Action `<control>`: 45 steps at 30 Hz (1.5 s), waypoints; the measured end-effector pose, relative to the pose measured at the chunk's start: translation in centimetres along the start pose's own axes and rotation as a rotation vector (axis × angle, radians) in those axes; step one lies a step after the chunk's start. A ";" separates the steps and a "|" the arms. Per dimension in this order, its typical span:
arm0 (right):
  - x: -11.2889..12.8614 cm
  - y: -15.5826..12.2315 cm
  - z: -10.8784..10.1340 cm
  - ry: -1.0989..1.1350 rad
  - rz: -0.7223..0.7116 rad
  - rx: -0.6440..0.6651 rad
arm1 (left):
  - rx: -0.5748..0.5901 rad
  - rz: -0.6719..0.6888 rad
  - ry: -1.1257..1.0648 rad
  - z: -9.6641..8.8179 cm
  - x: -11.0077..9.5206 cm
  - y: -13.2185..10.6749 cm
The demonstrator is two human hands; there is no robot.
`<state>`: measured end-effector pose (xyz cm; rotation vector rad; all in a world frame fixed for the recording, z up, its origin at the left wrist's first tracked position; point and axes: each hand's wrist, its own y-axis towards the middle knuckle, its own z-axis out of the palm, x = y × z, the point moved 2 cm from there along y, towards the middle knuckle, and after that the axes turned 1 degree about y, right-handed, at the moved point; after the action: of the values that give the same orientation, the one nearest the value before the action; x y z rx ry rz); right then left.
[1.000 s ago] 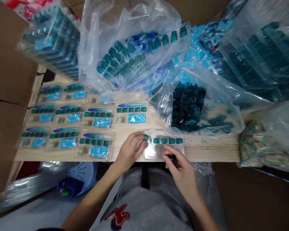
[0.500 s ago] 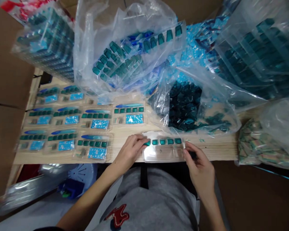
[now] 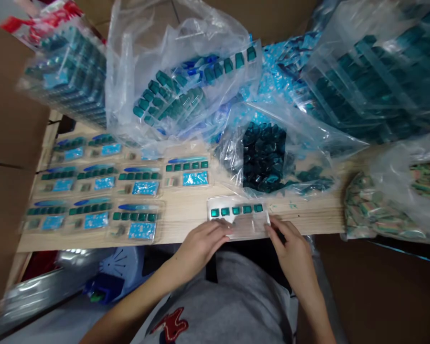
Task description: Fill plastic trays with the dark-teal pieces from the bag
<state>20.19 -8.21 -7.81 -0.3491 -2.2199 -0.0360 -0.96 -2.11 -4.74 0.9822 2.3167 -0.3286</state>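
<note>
In front of me lies a clear plastic blister tray (image 3: 249, 230) near the table's front edge. Along its upper part sits a row of several dark green translucent pieces (image 3: 235, 210), each in its own pocket. My left hand (image 3: 202, 241) reaches over the tray's lower left corner, its fingers stretched out and nothing seen in them. The thumb and forefinger of my right hand (image 3: 290, 241) pinch the tray's right edge. Just behind the tray lies an open clear bag (image 3: 229, 157) with many loose dark green pieces (image 3: 265, 157) in it.
Filled trays (image 3: 138, 222) with blue sticks, green pieces and blue packets stand in rows on the left. Behind are a large plastic bag (image 3: 125, 81) and a stack of filled trays (image 3: 68, 76). A bag of striped pieces (image 3: 372, 205) lies at the right.
My left hand has let go of the leftmost green piece, which now rests in its pocket, and has drawn down to the tray's lower left. The right hand stays at the right edge.
</note>
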 end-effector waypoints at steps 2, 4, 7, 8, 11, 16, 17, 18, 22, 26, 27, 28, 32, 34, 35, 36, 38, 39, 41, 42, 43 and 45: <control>0.0 -0.1 -0.1 0.005 -0.002 0.009 | 0.169 -0.039 -0.020 0.3 -0.4 0.6; -0.1 -0.2 -0.2 0.016 -0.006 0.018 | 0.288 -0.106 -0.030 0.4 -0.3 1.5; -0.4 -0.4 -0.3 0.044 -0.014 0.031 | 0.401 -0.152 -0.067 0.0 0.1 2.6; -0.6 -0.4 -0.3 0.055 -0.017 0.035 | 0.424 -0.145 -0.066 -0.1 0.1 2.8; -0.9 -0.4 -0.4 0.089 -0.018 0.038 | 0.420 -0.062 0.091 0.4 -0.1 2.8; -1.0 -0.3 -0.7 0.133 -0.003 0.083 | 0.238 0.025 0.430 3.4 -1.4 2.3; -1.0 -0.3 -0.8 0.138 0.001 0.094 | 0.217 0.039 0.441 3.9 -1.6 2.3; -1.0 -0.2 -0.9 0.141 0.002 0.102 | 0.198 0.064 0.449 4.1 -1.8 2.2; -0.7 -0.3 -1.0 0.150 -0.003 0.114 | 0.098 0.164 0.443 2.8 -2.1 1.9; -0.3 -0.7 -0.5 0.203 0.019 0.159 | -0.033 0.223 0.271 -0.2 -2.4 1.3; -0.3 -0.8 -0.3 0.219 0.037 0.160 | -0.025 0.218 0.197 -0.7 -2.5 1.2; -0.3 -0.9 -0.2 0.231 0.060 0.152 | -0.006 0.202 0.125 -1.2 -2.5 1.1; -0.4 -1.1 0.4 0.223 0.101 0.092 | -0.066 0.221 0.026 -1.7 -2.5 1.0; -0.4 -1.1 0.6 0.209 0.072 0.074 | -0.119 0.310 0.155 -1.0 -2.3 0.9; -0.4 -1.1 0.6 0.200 0.061 0.063 | -0.126 0.354 0.236 -0.5 -2.1 0.8; -0.4 -1.0 0.7 0.189 0.056 0.049 | -0.122 0.381 0.316 0.2 -1.9 0.6; -0.5 -1.1 0.9 0.156 0.060 0.033 | -0.120 0.390 0.439 1.6 -1.5 0.2; -0.5 -1.1 1.0 0.138 0.061 0.033 | -0.131 0.385 0.479 2.1 -1.3 0.0; -0.7 -1.0 1.1 0.110 0.052 0.036 | -0.163 0.366 0.524 2.5 -1.1 -0.2; -0.8 -1.0 1.2 0.104 0.040 0.031 | -0.179 0.354 0.530 2.3 -1.1 -0.2; -1.0 -0.9 1.3 0.102 0.023 0.017 | -0.197 0.348 0.525 1.8 -1.2 -0.2; -1.3 -0.8 1.4 0.108 -0.014 -0.030 | -0.236 0.356 0.482 -0.3 -1.8 -0.1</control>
<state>19.64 -9.07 -9.61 -0.3403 -2.1172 -0.0932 -0.20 -3.09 -3.40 1.4377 2.4464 0.3562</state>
